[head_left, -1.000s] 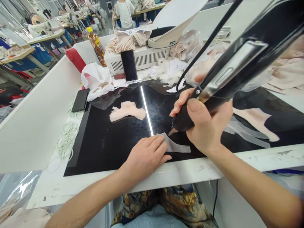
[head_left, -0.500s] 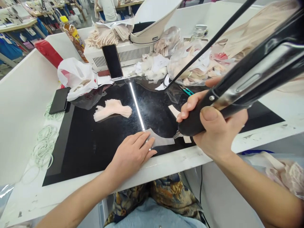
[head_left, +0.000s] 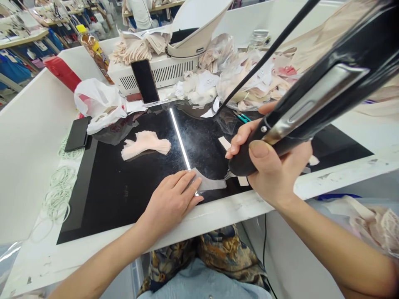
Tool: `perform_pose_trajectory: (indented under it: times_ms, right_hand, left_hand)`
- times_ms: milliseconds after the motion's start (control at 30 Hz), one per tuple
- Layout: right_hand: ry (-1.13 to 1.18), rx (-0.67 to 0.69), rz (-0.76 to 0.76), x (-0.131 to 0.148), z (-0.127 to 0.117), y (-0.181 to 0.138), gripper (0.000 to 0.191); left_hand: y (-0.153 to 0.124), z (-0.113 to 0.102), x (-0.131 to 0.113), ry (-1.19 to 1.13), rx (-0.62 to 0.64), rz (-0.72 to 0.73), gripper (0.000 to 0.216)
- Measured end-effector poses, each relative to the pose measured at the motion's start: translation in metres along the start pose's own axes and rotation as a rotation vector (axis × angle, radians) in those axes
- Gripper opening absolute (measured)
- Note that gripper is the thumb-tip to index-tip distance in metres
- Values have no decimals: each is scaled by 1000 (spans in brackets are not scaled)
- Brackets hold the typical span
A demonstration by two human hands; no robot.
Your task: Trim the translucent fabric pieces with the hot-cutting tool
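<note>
My left hand [head_left: 170,200] lies flat, fingers together, pressing the left end of a thin translucent fabric piece [head_left: 210,183] onto the black work surface [head_left: 124,182], near the front edge. My right hand [head_left: 274,164] is wrapped around a black, metal-trimmed hand tool [head_left: 311,101]. Its pointed tip touches the right end of that fabric piece. A black cord [head_left: 264,56] runs up from the tool. A stack of pale pink fabric pieces [head_left: 145,143] lies farther back on the left. A bright lit line [head_left: 179,139] crosses the surface.
A white machine box [head_left: 162,70] with a phone [head_left: 145,81] leaning on it stands at the back. Piles of pink fabric and paper tags [head_left: 249,74] lie behind right. A white plastic bag [head_left: 96,104], another phone [head_left: 77,133], elastic loops [head_left: 57,191] and a bottle [head_left: 92,45] are left.
The view has swung to the right and down. The tool tip has travelled from the fabric piece's left part to its right end. My left hand stays pressed on the piece.
</note>
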State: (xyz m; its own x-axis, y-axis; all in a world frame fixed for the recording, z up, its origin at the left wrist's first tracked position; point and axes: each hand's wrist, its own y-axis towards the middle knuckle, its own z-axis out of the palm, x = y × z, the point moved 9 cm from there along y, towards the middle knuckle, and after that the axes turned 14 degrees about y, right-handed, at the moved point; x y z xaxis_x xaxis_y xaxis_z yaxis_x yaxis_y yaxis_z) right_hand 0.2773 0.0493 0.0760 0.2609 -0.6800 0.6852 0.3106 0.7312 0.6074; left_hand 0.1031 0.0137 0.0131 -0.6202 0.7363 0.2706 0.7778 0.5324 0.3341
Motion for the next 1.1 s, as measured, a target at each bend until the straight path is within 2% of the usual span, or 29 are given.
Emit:
perform_pose_trajectory:
  times_ms: [200, 367, 467, 600, 800, 1100]
  right_hand:
    - [31, -3, 9, 1, 0, -1, 37]
    - [19, -28, 42, 0, -3, -2, 42]
    - [13, -35, 58, -1, -4, -3, 44]
    - [4, -50, 63, -2, -6, -2, 42]
    - [5, -35, 60, -1, -3, -3, 38]
    - [13, -31, 86, 1, -1, -3, 39]
  left_hand:
    - [8, -10, -14, 32, -60, 70, 34]
    - [19, -9, -38, 35, -67, 192, 37]
    - [23, -5, -46, 38, -57, 217, 41]
    - [27, 0, -44, 17, -35, 190, 39]
    - [36, -6, -36, -23, -64, 142, 19]
    - [46, 1, -40, -34, -1, 179, 15]
